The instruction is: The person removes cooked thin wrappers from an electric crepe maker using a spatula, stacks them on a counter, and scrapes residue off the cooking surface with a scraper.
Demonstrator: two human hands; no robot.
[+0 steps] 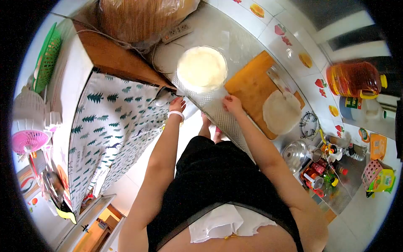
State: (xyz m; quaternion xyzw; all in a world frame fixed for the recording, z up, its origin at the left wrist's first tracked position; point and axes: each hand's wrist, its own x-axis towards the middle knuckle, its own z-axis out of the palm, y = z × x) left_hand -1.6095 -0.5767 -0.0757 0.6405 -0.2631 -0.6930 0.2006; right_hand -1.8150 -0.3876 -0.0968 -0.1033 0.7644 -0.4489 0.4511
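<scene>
My left hand (178, 105), with a white band at the wrist, is beside the patterned curtain and the counter's front corner. Its fingers are apart and nothing shows in them. My right hand (231, 104) rests by the near left edge of the wooden board (247, 82), its fingers curled; what they hold, if anything, is too small to tell. A round pale sheet of dough (282, 112) lies on the board, near a metal blade (280, 78). Beyond my hands, a round pan or plate filled with a pale, smooth layer (202, 68) sits on the counter.
A power strip (177, 32) and a large plastic-wrapped bundle (138, 19) are at the back left. To the right stand a gas burner (309, 125), a metal lid (294, 154), several bottles and an oil jug (354, 80). The tree-patterned curtain (113, 122) hangs left.
</scene>
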